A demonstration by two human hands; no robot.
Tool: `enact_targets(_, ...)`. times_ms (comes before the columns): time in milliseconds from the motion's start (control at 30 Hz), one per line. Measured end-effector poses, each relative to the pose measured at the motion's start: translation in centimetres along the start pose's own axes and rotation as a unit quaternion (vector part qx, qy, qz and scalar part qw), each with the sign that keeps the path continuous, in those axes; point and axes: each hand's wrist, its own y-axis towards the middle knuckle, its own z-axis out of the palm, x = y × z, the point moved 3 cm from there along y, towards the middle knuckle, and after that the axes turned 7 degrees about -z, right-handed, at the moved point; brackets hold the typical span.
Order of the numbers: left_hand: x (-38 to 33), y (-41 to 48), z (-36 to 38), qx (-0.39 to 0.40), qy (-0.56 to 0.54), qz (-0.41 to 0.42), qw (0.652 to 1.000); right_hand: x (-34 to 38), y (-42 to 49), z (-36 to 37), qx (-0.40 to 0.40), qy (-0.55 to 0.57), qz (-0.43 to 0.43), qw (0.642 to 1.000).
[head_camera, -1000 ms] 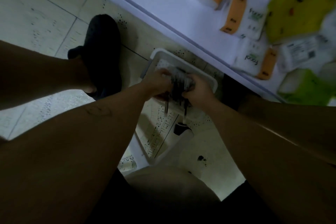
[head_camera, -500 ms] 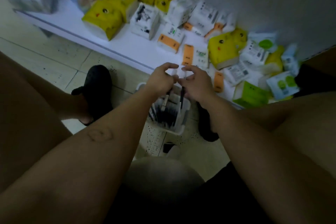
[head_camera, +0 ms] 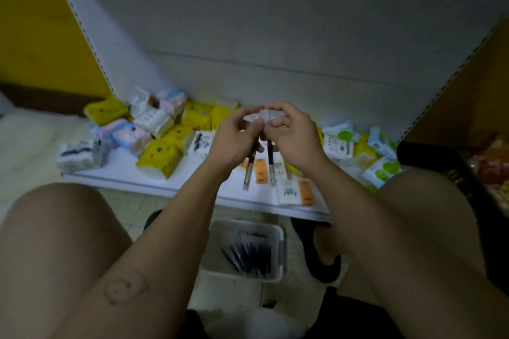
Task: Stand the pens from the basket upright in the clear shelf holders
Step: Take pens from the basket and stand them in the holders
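On the white bottom shelf (head_camera: 121, 170), from its left end across to the right, lie soft packs of tissues in yellow, white and pale blue wrappers (head_camera: 158, 157). Above the middle of its front edge my two hands meet in the air. My left hand (head_camera: 234, 140) is curled with thumb and fingers pinched together on the top of one of two slim dark plastic pens with pale lower ends (head_camera: 249, 170), which hang almost straight down. My right hand (head_camera: 294, 137), touching the left at the fingertips, pinches the top of the other one. Something clear and blurred sits between my fingertips; I cannot tell whether it is caps or a wrapper.

Below, on the floor between my knees, stands the rectangular white plastic basket (head_camera: 278, 231), with more dark pens lying loose and crossed inside. I see no clear holders from here.

I judge these light and stiff, with smooth barrels that could slip or twist if I take them only at the very tip. A hold around the upper barrel should keep each one vertical and leave the bottom end free to go down into a holder first.
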Motion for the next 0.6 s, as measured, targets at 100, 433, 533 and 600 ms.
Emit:
enact_targets(100,-4.8,-0.1,0.1,0.027,0.003,0.037,0.999,3.3,1.1,-3.0,-0.033,0.014,-0.028,0.999)
enact_targets(433,-20.3,-0.7,2.8,0.046,0.064,0.219,0.972,13.7,1.9,-14.2,-0.105,-0.037,-0.144,0.983)
enact_targets(533,-25.1,-1.4,4.1,0.038,0.078,0.265,0.960,17.0,1.9,-17.4,-0.143,-0.047,-0.172,0.974)
enact_targets(600,-28.1,-1.9,5.0,0.043,0.075,0.287,0.954,19.3,2.0,-19.5,-0.160,-0.063,-0.192,0.966)
